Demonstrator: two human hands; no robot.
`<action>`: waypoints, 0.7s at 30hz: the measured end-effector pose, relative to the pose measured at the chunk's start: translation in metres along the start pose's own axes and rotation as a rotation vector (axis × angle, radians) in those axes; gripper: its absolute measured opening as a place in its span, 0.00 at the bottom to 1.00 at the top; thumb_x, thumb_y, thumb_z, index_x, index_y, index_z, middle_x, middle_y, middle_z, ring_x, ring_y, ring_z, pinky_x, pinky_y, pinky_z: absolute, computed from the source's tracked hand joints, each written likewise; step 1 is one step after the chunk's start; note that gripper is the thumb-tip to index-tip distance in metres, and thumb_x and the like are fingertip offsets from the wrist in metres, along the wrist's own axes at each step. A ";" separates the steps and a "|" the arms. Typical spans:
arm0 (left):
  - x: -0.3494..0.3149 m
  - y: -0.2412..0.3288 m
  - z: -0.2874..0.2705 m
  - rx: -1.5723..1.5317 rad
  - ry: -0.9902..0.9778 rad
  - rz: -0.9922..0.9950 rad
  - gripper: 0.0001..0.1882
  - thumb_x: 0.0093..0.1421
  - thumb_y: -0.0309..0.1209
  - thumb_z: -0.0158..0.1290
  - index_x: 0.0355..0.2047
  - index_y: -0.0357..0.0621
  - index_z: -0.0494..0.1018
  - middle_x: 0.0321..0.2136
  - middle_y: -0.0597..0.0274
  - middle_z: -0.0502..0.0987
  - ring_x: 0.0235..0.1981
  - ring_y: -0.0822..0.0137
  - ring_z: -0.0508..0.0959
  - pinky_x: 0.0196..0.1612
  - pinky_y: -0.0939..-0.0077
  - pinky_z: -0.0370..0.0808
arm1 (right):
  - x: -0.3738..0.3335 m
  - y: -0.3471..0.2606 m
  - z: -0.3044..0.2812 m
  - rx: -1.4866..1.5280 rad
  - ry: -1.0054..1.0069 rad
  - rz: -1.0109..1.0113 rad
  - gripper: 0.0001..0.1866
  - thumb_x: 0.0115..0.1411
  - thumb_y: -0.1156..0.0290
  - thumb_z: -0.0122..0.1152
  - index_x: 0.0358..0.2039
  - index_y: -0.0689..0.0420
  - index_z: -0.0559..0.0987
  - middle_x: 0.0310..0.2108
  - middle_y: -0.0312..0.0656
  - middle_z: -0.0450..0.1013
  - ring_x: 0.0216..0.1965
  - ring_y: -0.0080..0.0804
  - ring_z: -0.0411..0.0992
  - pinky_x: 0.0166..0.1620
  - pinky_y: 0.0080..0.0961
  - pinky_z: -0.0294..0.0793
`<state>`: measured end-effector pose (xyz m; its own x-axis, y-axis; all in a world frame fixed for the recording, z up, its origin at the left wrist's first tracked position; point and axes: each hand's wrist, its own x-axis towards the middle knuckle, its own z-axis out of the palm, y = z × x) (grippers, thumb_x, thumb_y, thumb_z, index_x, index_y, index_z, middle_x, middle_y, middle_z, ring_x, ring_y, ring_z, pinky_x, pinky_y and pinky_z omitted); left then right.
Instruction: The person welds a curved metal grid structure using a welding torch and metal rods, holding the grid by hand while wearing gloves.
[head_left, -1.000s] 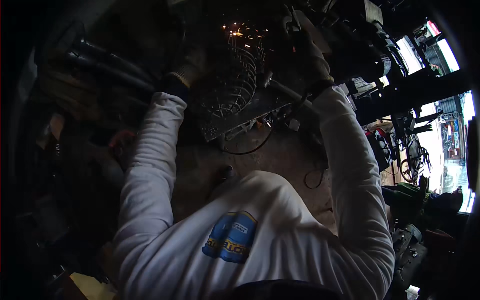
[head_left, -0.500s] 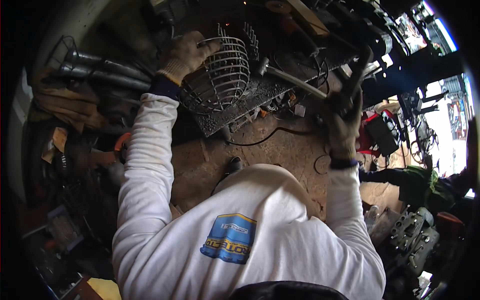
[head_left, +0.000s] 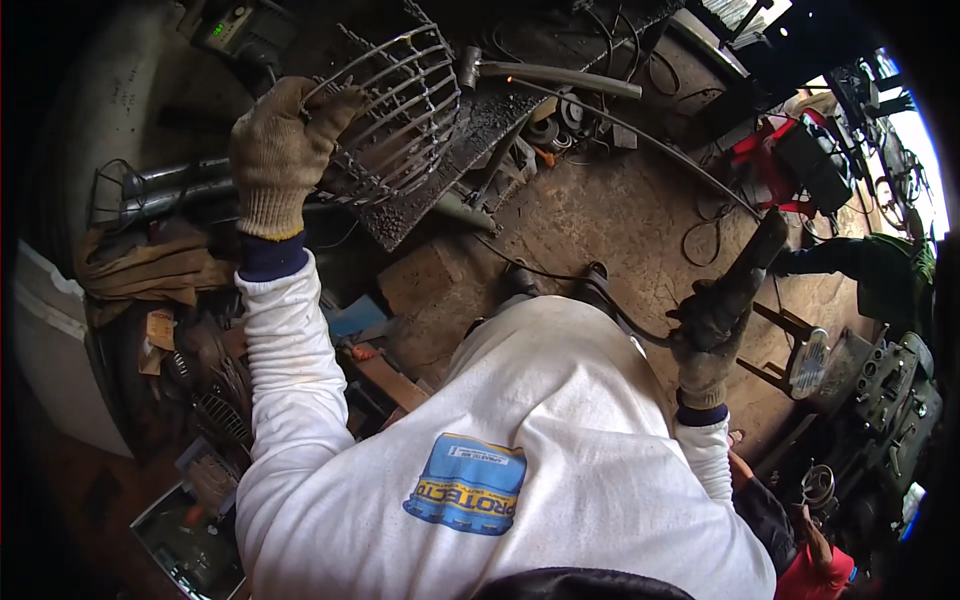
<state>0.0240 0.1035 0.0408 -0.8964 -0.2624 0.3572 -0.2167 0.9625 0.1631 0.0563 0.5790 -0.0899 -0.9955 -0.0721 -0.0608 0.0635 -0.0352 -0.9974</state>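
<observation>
My left hand [head_left: 285,150], in a pale knit glove, is closed on the near-left edge of a curved metal cage [head_left: 408,128] made of welded rods. The cage sits tilted on a dark, gritty metal plate [head_left: 388,226]. Away to the right, my gloved right hand [head_left: 712,325] is wrapped around a black welding electrode holder [head_left: 755,255]. A long thin welding electrode [head_left: 680,158] reaches from the holder toward the cage, its tip glowing orange and apart from the bars. Beyond the cage's right side lies a hammer [head_left: 560,77].
A cable [head_left: 545,272] loops across the floor toward my right hand. At far left stand a machine with a lit display [head_left: 228,30] and metal cylinders [head_left: 180,185]. Red chairs [head_left: 765,165], a metal engine part [head_left: 880,400] and another person in red [head_left: 815,575] are on the right.
My right hand has drawn back toward me and to the right with the holder; the electrode and its glowing tip now show plainly. My left hand stays on the cage. The view has shifted.
</observation>
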 end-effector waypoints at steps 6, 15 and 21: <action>-0.015 0.020 -0.002 0.112 0.140 0.143 0.23 0.55 0.51 0.66 0.30 0.42 0.78 0.22 0.63 0.80 0.25 0.70 0.80 0.31 0.77 0.76 | 0.009 0.016 -0.014 0.029 -0.100 -0.069 0.61 0.37 0.79 0.75 0.71 0.55 0.51 0.52 0.47 0.69 0.45 0.33 0.74 0.44 0.33 0.80; -0.030 -0.021 0.015 -0.584 0.121 0.028 0.12 0.61 0.28 0.62 0.42 0.35 0.75 0.35 0.59 0.81 0.35 0.70 0.81 0.39 0.79 0.78 | 0.038 0.025 -0.031 -0.129 -0.318 -0.120 0.59 0.38 0.75 0.74 0.70 0.57 0.52 0.53 0.46 0.68 0.45 0.33 0.73 0.44 0.34 0.80; -0.026 -0.026 0.013 0.063 0.223 -0.018 0.24 0.58 0.51 0.60 0.38 0.40 0.78 0.31 0.56 0.82 0.32 0.61 0.82 0.36 0.70 0.79 | 0.036 0.026 -0.022 -0.124 -0.293 -0.156 0.58 0.39 0.73 0.74 0.71 0.56 0.52 0.54 0.46 0.67 0.45 0.33 0.73 0.44 0.35 0.80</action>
<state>0.0481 0.0861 0.0150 -0.7860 -0.2817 0.5504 -0.2623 0.9580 0.1158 0.0204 0.5970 -0.1185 -0.9291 -0.3591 0.0888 -0.1148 0.0516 -0.9920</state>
